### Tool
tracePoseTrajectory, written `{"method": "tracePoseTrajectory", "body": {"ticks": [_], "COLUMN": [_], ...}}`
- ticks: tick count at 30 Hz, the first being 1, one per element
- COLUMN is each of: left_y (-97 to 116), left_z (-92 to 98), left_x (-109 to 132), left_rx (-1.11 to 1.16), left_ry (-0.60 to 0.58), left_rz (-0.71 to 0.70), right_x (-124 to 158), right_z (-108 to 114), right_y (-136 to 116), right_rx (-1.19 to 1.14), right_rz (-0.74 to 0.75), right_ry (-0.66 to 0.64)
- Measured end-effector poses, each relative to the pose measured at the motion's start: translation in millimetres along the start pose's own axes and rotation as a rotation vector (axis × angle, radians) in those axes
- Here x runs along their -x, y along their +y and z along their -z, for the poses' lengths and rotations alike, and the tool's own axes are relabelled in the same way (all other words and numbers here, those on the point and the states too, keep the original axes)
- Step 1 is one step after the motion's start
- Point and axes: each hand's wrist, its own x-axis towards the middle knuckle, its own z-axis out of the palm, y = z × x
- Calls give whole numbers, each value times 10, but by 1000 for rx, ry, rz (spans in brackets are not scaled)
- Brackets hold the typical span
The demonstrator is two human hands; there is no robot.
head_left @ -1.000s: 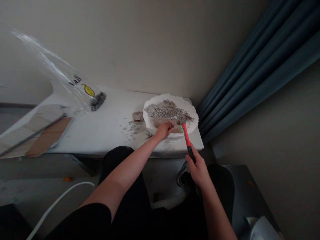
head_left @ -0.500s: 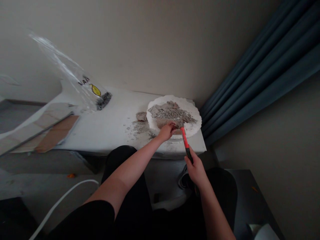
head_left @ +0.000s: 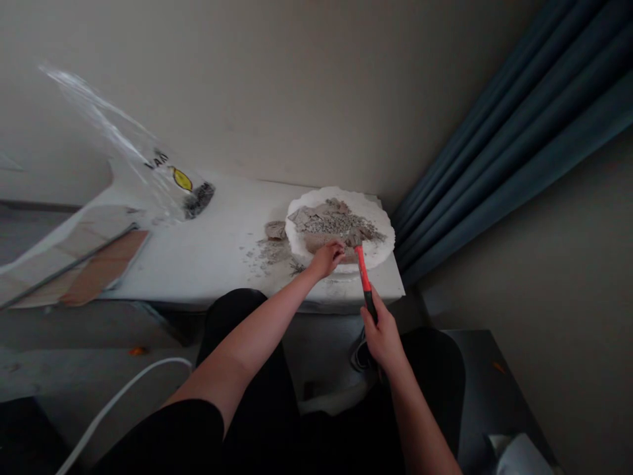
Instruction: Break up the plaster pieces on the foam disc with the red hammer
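Observation:
A scalloped white tray [head_left: 382,218] carries a heap of crumbled grey-brown rubble [head_left: 326,216]. My right hand [head_left: 382,331] is wrapped round the black grip of a hammer [head_left: 363,269] with a red shaft. The hammer's head, dusty and grey, rests low over the rubble on the right side of the heap. At the tray's front edge, my left hand [head_left: 326,258] has its fingers curled together close to the hammer head. What those fingers pinch, if anything, is too small to make out.
The tray stands on a white-covered low table [head_left: 217,251]. Left of it lie a lump [head_left: 275,230] and loose crumbs. Further left are a clear plastic bag [head_left: 163,175] with a yellow print and brown cardboard [head_left: 106,267]. A blue-grey curtain [head_left: 475,138] hangs at right.
The whole view has shifted slightly, so things appear a little further left. The hammer and both hands keep nearly the same place relative to the tray.

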Motion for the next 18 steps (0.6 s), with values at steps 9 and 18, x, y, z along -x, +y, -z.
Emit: {"method": "tracePoseTrajectory", "body": {"ticks": [9, 18], "left_y": [-15, -66], "left_z": [42, 71], "left_x": [4, -16], "left_rx": [-20, 32], "left_ry": [-67, 59], "left_rz": [-7, 115], "right_x": [15, -33], "right_z": [-76, -106], "right_y": [7, 114], "right_rx": [-12, 21], "right_rz": [-12, -27], "right_ry": [-12, -8]}}
